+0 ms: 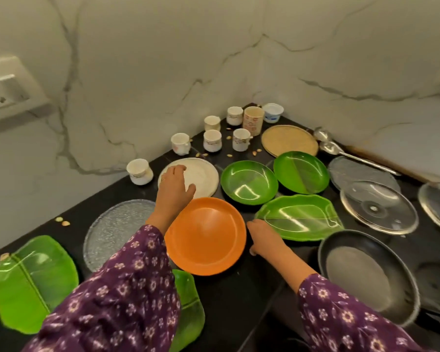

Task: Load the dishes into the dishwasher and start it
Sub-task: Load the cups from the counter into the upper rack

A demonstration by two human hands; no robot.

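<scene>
My left hand (174, 185) lies on the left part of a white plate (203, 177). Its fingers curl over the plate's far left rim and its thumb is spread on the surface. At the right rim of an orange plate (206, 237) my right hand (263, 241) holds the edge, with the thumb at the near side. Two round green plates (249, 182) (301, 172) and a green leaf-shaped plate (300, 218) lie just beyond. Several white cups (212, 140) stand near the corner. The dishwasher is out of view.
All of this sits on a black counter (239, 295) in a marble-walled corner. A clear textured plate (112, 232), leaf plates (28, 283), a dark pan (366, 278), a glass lid (379, 207), a woven mat (290, 141) and steel spoons (341, 153) crowd it.
</scene>
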